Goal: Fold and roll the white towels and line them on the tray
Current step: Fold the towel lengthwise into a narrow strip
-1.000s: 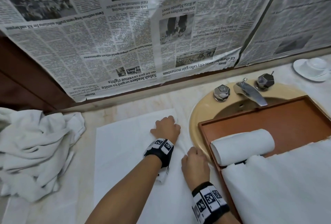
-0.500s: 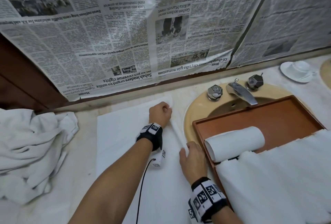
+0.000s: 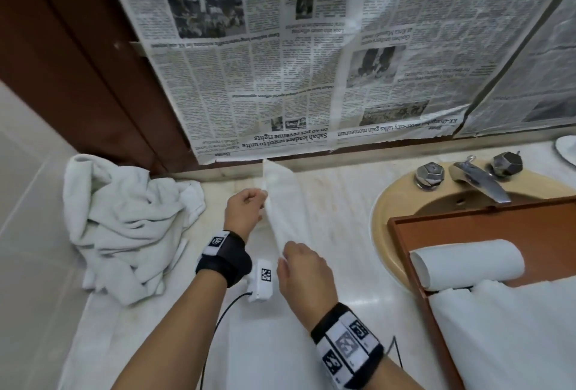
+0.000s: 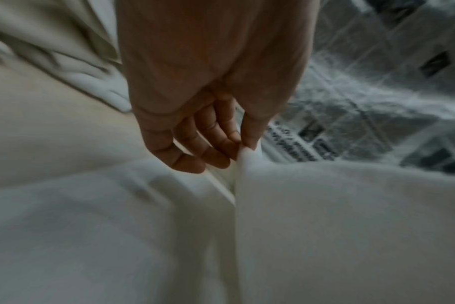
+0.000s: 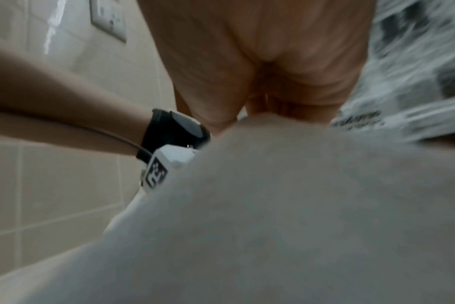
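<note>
Marble counter [image 3: 336, 211] bears crumpled towels [image 3: 124, 221], wooden tray [image 3: 467, 227]

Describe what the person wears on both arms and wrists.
Both forearms are bare, with no sleeves. Each wrist carries a black band with white square-code tags; the right band shows three. A white tagged camera box with a thin black cable hangs under the left wrist.

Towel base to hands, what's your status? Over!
Left hand and right hand both pinch the towel edge, lifted off the counter. One rolled towel on the tray. Nothing in the way.
</note>
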A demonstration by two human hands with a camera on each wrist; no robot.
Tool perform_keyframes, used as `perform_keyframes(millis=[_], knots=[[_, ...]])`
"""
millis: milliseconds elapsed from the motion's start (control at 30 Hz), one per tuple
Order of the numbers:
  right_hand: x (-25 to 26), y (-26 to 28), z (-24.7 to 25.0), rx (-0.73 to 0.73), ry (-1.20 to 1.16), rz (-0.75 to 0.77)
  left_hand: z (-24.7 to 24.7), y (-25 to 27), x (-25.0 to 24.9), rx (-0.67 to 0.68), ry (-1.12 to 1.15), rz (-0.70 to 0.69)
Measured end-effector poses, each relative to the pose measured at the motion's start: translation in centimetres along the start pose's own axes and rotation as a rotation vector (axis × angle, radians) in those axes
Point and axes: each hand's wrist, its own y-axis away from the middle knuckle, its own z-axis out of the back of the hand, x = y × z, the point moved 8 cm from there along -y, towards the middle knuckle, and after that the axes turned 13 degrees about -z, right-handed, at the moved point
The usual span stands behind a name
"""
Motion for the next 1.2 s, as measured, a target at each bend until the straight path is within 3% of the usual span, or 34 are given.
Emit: perform_keyframes(millis=[100, 200, 367, 467, 667, 833, 967, 1200], knots=[[2.5, -0.4, -5.1, 0.146, 0.074, 0.008, 4.9, 0.2, 3.1, -0.059, -0.145, 0.062], [2.9, -0.2, -9.3, 0.271, 0.116, -0.027, 6.9, 0.5, 5.6, -0.023, -0.247, 0.134], [3.0, -0.1, -11.4, 0.296, 0.119, -0.061, 6.6, -0.4, 5.0, 0.073, -0.467, 0.051], [3.7, -0.2, -11.6, 0.298, 0.124, -0.05, 6.8, -0.8, 4.7, 0.072, -0.615, -0.006], [3.1, -0.2, -12.1, 0.36, 0.045, -0.038, 6.9, -1.0, 4.7, 0.051, -0.7, -0.057], [-1.7, 1.8, -9.9, 0.247, -0.108, -0.094, 7.6, 1.8, 4.6, 0.076, -0.676, -0.054], [-5.5, 2.7, -9.6, 0.263, -0.125, -0.076, 7.6, 5.0, 5.2, 0.147, -0.722, -0.098], [-6.2, 0.2, -8.4, 0.234, -0.167, -0.021, 6.5, 3.9, 4.5, 0.144, -0.757, -0.13]])
